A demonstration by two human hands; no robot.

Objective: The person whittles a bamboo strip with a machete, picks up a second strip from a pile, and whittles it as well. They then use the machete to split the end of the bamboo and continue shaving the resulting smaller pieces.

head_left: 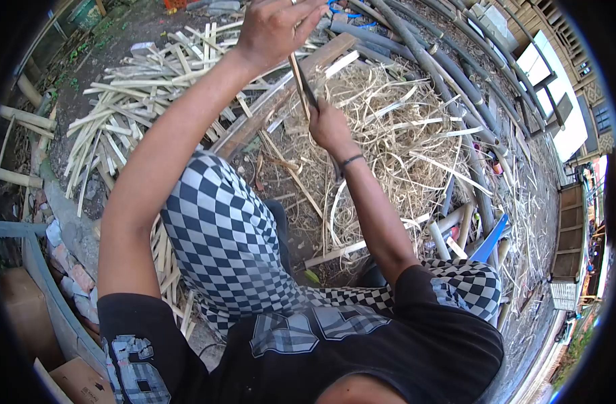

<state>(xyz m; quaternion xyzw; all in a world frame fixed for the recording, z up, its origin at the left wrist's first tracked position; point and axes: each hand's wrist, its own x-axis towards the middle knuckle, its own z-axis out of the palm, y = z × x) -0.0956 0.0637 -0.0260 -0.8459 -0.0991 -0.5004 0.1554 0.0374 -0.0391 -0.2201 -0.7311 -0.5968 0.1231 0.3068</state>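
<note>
At the top edge, my left hand (274, 30) is raised, its fingers bent around the upper end of a thin pale bamboo strip (297, 79). Below it and to the right, my right hand (329, 126) is closed on a knife with a dark blade (309, 89). The blade points up and lies along the strip, close beside it. The strip's lower part passes behind or beside my right hand; the contact there is hidden. Under both hands are a wooden plank (254, 118) and a heap of curly shavings (382, 128).
Many split strips (129, 111) are piled on the left. Long bamboo poles (456, 84) run across the upper right. A blue tool or piece (491, 239) sticks up at right. Cardboard boxes (25, 313) stand at lower left. My checkered trouser legs (224, 232) frame the middle ground.
</note>
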